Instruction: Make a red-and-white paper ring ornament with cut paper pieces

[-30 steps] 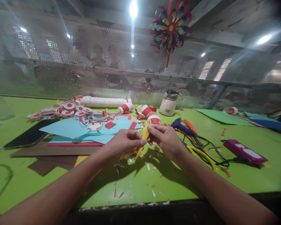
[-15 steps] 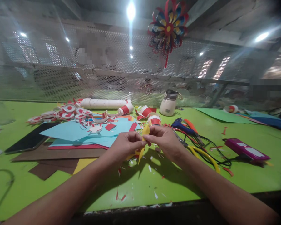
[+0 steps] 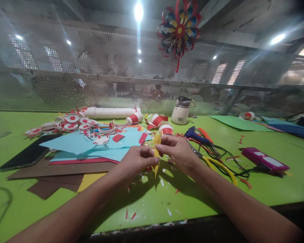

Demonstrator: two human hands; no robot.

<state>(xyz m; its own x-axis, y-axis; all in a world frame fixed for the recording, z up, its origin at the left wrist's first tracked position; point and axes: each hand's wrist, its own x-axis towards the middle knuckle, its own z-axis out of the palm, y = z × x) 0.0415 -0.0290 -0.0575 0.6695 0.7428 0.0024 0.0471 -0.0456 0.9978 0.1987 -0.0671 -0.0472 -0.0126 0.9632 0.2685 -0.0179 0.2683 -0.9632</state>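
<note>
Yellow paper strip [image 3: 156, 148] is pinched in both your hands, left [image 3: 136, 161] and right [image 3: 178, 152]. Behind it: one white bottle [image 3: 180, 111], one blue sheet [image 3: 96, 141].

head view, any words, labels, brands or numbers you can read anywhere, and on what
No text can be read anywhere.
The purple device has a pale label: too blurred to read.
The white bottle shows no legible brand.
The red and white paper cups carry only colour bands.
The yellow paper piece between both hands is blank.
</note>
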